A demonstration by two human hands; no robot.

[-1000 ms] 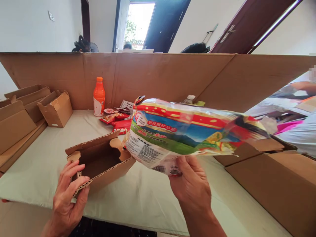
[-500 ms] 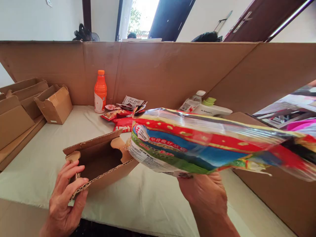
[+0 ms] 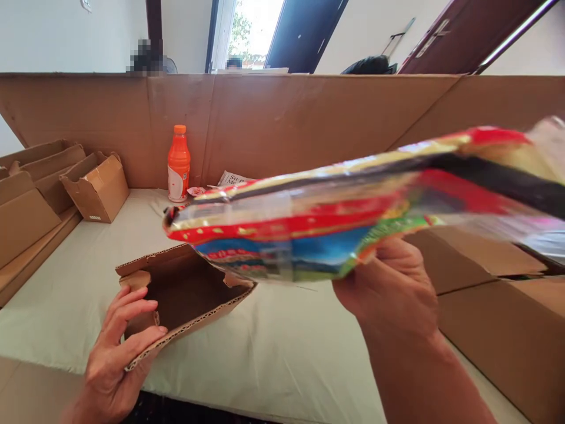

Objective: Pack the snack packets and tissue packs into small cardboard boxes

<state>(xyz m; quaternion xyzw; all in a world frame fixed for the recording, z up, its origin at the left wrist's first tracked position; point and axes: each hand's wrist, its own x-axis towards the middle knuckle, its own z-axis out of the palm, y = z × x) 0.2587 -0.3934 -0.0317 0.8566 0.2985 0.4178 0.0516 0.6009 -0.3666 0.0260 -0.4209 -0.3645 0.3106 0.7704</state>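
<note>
My left hand [image 3: 123, 347] grips the near left corner of an open cardboard box [image 3: 212, 315], thumb on the outer wall and fingers over the rim. The box tilts on the cloth, and the part of its inside that shows holds nothing. In my right hand [image 3: 392, 288] is a large, shiny plastic food packet [image 3: 309, 229], red, blue and gold with a dark stripe, gripped from below. It is smeared by motion. The packet's left end hangs above the far rim of the box; whether they touch I cannot tell. My right fingertips are hidden behind the packet.
An orange bottle [image 3: 179, 168] stands near the tall cardboard wall [image 3: 282, 123]. Beside it a white packet [image 3: 233, 178] shows partly behind the held one. Small cardboard boxes [image 3: 95, 185] stand at the left; larger cardboard boxes [image 3: 503, 330] are at the right.
My right hand has moved up and to the right, and the packet has swung upward and leftward over the goods at the back. The box is slightly turned in my left hand.
</note>
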